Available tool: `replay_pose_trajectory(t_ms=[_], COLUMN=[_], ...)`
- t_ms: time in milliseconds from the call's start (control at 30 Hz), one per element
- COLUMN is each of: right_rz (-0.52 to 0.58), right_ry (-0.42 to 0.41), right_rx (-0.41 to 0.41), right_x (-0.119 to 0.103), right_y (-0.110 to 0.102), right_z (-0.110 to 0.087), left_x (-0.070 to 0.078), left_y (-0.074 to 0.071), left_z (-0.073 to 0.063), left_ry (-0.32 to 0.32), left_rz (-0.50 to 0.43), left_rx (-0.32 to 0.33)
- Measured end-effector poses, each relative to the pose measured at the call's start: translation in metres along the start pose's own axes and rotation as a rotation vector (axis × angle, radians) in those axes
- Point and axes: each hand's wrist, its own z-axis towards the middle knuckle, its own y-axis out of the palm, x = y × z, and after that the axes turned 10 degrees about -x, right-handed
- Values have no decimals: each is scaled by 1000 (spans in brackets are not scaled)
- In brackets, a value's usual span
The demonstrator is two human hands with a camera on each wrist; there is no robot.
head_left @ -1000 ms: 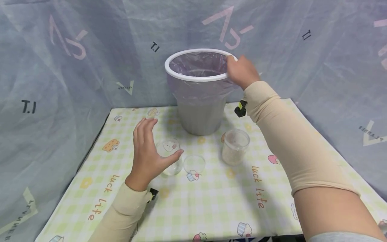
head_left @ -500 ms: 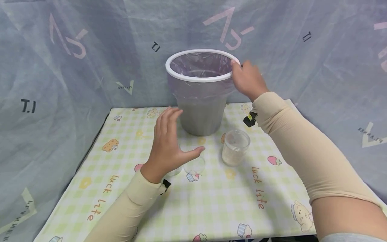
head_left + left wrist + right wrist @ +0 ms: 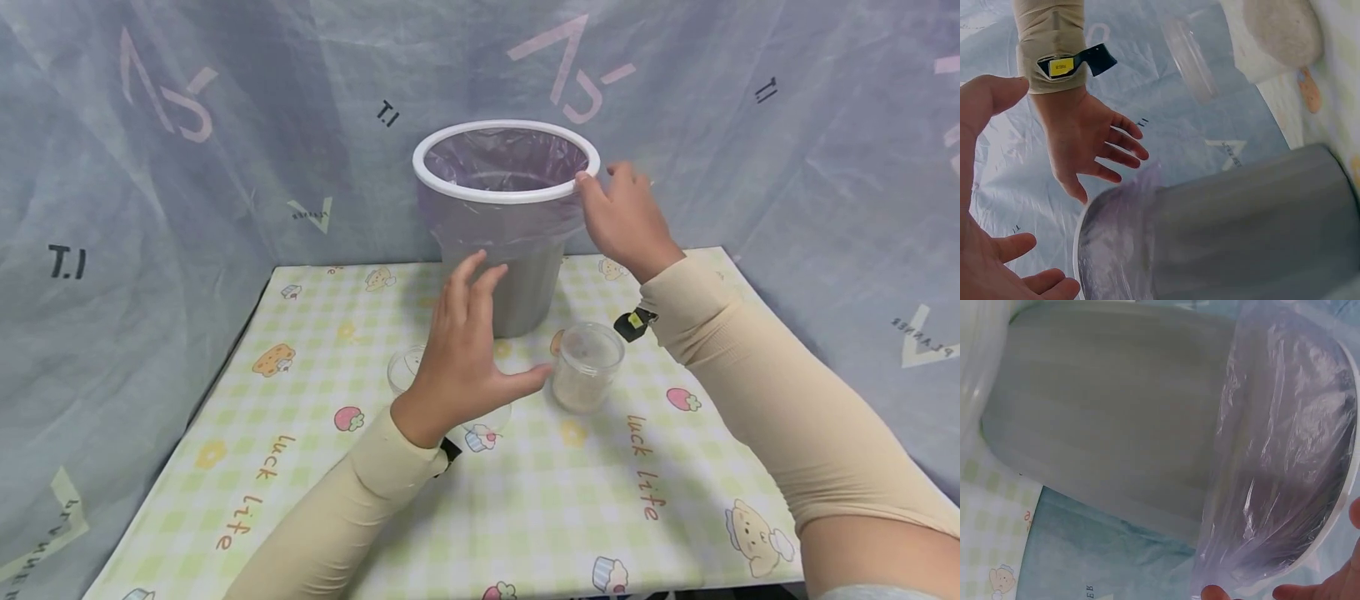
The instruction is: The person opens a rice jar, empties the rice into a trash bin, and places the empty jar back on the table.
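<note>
from here i see the clear, round, plastic-looking jar (image 3: pixel 587 375) standing upright, just right of the left hand (image 3: pixel 459 367), the nearer one, its fingers spread. the right hand (image 3: pixel 627 218), fingers apart, is by the tall grey bin (image 3: pixel 534 287); touching, i can't tell.

You have one left hand (image 3: pixel 467 358) and one right hand (image 3: pixel 627 217). You count one bin (image 3: pixel 531 287), one plastic liner (image 3: pixel 506 221), one white ring (image 3: pixel 502 197), one jar (image 3: pixel 583 387), one clear container (image 3: pixel 403 367) and one clear disc (image 3: pixel 498 417).
</note>
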Motion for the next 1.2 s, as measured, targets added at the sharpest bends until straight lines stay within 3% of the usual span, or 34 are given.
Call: replay_pose_trajectory(t_ms=[333,567,867,1200], right_rz=[-2,-41,-98,-138], right_ry=[-116,-132,-88,-102], right_rx=[-13,-82,-199,-205], right_x=[14,19,23,34], right_y=[13,27,41,44], right_z=[-24,-41,-61,-70], left_x=[4,5,7,9], left_y=[8,9,9,9], left_z=[3,5,1,2], left_ry=[7,16,4,12], left_rz=[-7,9,11,24], left_rx=[0,-11,-28,-59])
